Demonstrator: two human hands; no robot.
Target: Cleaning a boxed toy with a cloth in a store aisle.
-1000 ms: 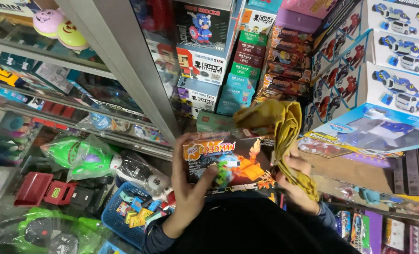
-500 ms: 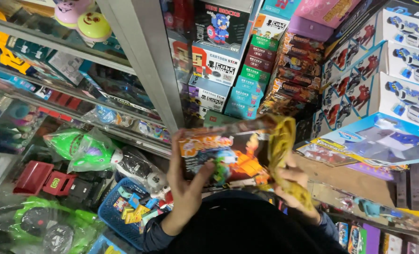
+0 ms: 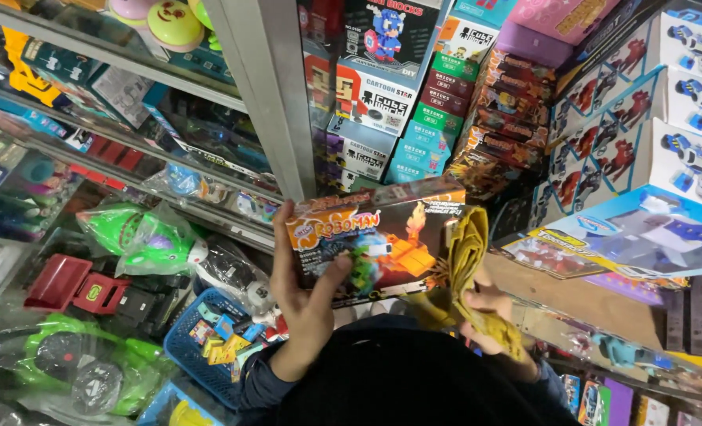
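While a toy box (image 3: 382, 241) with an orange and dark printed front is held up before the shelves, it is gripped at its left edge by the left hand (image 3: 304, 292), whose fingers are wrapped behind the box and whose thumb is pressed across the front face. The box is tilted slightly, its top edge raised toward the metal shelf post (image 3: 268, 87). At the box's right edge a mustard-yellow cloth (image 3: 465, 276) is clutched by the right hand (image 3: 489, 315); the fingers are closed around the bunched fabric, which is draped over the box's right side and touches it. Whether the right hand also bears on the box itself cannot be told, as the cloth covers the contact.

Behind the box, stacked small brick-toy boxes (image 3: 414, 118) are ranged on the shelf, and larger boxes printed with toy cars (image 3: 682, 87) are piled to the right. To the left, below the glass shelves, a green plastic toy in a clear bag (image 3: 142, 241) is seen, with a red toy (image 3: 71, 284) beside it and a blue basket (image 3: 185, 347) of small pieces near the left forearm.
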